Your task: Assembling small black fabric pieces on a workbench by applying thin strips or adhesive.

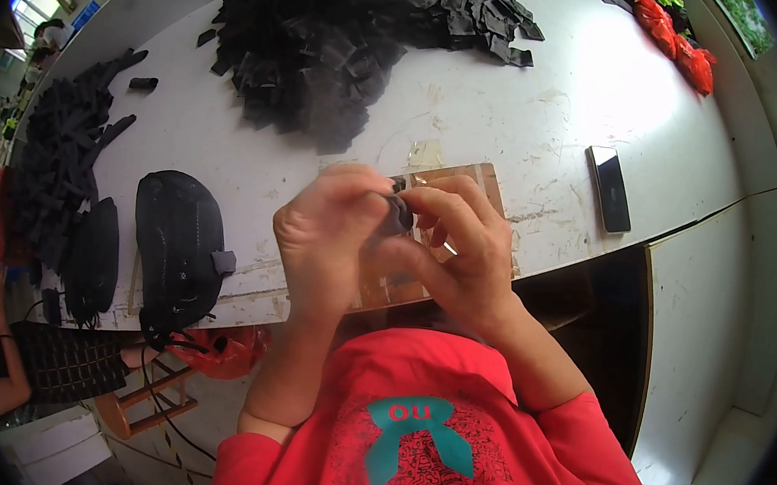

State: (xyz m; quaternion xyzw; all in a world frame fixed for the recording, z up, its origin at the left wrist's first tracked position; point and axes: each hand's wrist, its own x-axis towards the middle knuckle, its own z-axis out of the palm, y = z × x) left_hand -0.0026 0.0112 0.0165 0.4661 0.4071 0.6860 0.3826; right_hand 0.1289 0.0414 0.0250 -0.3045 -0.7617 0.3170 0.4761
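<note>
My left hand (332,223) and my right hand (465,245) meet in front of my chest, above a brown board (483,188) at the table's near edge. Between my fingertips is a small piece of black fabric (398,215), bent or folded over. Both hands pinch it, the left from one side and the right from the other. My fingers hide much of the fabric, so its full shape does not show. Clear tape lies across parts of the board.
A large heap of black fabric pieces (314,39) covers the table's far middle. At the left lie black strips (67,137) and black pouches (178,241). A phone (609,190) rests at the right; red plastic bags (670,43) lie far right. Another person (7,365) sits at the left.
</note>
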